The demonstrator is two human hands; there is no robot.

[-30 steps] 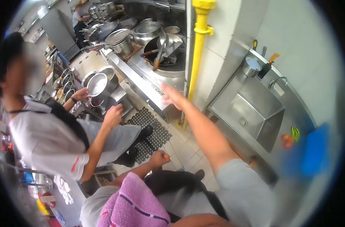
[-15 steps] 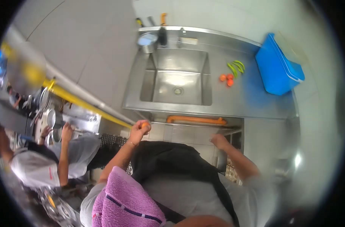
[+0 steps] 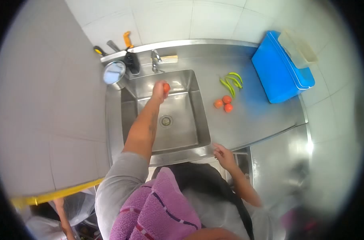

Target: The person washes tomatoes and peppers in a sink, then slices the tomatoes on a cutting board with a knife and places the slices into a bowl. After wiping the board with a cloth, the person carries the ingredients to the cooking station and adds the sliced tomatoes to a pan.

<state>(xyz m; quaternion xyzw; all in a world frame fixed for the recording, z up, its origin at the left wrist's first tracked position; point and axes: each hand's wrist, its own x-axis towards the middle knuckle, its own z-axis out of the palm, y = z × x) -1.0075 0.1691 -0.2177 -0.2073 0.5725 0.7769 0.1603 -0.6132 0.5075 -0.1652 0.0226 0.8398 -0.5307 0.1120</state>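
Note:
My left hand (image 3: 159, 91) reaches over the far part of the steel sink (image 3: 178, 124), fingers wrapped round a red tomato (image 3: 166, 87), just below the faucet (image 3: 154, 61). Near the sink's front right corner, my right hand (image 3: 223, 155) hangs by the counter edge with its fingers partly spread, holding nothing. On the counter right of the sink lie three tomatoes (image 3: 228, 108). Several green chili peppers (image 3: 231, 83) lie just behind them.
A blue box (image 3: 278, 70) stands at the counter's right end. At the back left are a metal pot (image 3: 115, 74) and a black holder (image 3: 131, 63) with an orange-handled tool. A yellow pipe (image 3: 62, 195) and a co-worker's arm (image 3: 63, 216) show at lower left.
The view has turned right to face the sink. My left hand has moved forward over the basin with the tomato. My right hand has opened from a closed shape near the counter's front edge.

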